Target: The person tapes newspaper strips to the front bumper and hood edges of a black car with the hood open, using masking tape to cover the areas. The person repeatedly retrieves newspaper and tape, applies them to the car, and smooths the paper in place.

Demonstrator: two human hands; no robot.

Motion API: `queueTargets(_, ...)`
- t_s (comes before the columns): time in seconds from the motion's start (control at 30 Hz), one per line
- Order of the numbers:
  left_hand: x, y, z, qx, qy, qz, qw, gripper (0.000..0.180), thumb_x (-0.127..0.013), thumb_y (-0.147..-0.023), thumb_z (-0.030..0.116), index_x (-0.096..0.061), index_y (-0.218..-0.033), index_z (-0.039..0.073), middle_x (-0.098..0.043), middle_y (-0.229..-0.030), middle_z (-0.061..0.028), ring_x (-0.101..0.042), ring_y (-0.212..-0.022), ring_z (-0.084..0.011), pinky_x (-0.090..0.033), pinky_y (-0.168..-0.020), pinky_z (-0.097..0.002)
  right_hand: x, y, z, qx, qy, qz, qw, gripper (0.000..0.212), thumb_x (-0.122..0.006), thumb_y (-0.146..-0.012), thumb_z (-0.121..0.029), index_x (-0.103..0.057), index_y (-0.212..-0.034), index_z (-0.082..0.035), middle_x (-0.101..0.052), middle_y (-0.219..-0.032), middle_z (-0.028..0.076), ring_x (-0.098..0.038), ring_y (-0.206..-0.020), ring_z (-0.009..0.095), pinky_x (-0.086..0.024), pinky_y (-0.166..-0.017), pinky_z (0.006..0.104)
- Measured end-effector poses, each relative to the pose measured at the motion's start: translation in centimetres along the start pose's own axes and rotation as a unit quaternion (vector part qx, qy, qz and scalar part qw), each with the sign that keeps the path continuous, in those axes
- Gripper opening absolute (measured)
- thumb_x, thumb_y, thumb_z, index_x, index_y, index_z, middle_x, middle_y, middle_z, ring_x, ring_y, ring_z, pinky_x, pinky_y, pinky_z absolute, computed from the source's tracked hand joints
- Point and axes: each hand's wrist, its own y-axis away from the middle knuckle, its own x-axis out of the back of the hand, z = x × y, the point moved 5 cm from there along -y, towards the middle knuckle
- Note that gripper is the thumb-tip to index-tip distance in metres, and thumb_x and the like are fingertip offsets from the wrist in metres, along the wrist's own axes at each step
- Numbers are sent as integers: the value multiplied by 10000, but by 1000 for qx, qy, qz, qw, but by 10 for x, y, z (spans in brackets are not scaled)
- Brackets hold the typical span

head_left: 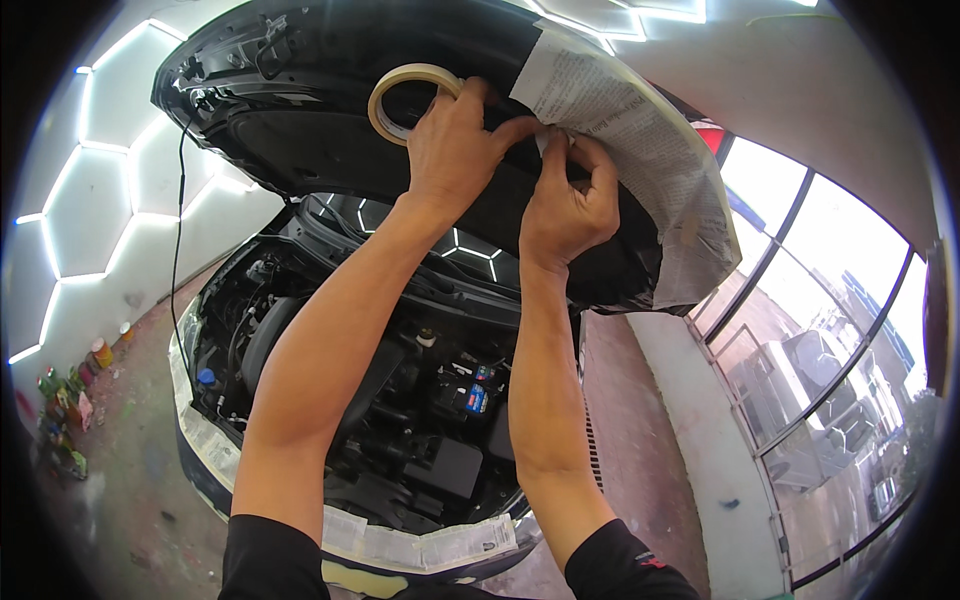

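Head view: a roll of tan masking tape (376,105) is up against the underside of the raised black hood (350,150), left of the newspaper sheet (625,150) that covers the hood's right edge. The left hand (455,150) has its fingers clamped on the right side of the roll, its thumb stretched toward the right hand (572,205). The latter's fingers are together, pinching a small pale piece (545,142) at the newspaper sheet's left edge (whether tape or paper, I cannot tell). Below the hood lies the open engine bay (385,400), with a blue-labelled battery (462,395) right of its middle and a blue cap (206,376) by its left edge. Newspaper strips (430,548) line the bay's front edge. Bottles (65,405) stand on the floor (140,480) at the left.
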Motion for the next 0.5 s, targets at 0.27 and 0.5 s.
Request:
queueTargets(0.27,-7,10,12,11,-84,6,996,649,-865,-927,550,-700,-1235,3,-753,-1160,-279,-748,-1047,-453,-580,-862,-534,19,-6,8,31,-9,34,999,351,-960,-897,-89,-629,-986,-14,-687,-838,47,-660,-645,109,-495,-571,247)
queueTargets(0.5,20,77,35,38,106,-76,991,626,-641,-1058,161,-485,-1664,137,-619,-871,-64,-595,-778,-205,-526,-780,-369,69,11,-10,-32,-97,-132,986,294,-970,-870,-118,-776,-1063,-12,-765,-1043,90,-693,-680,98,-469,-541,241)
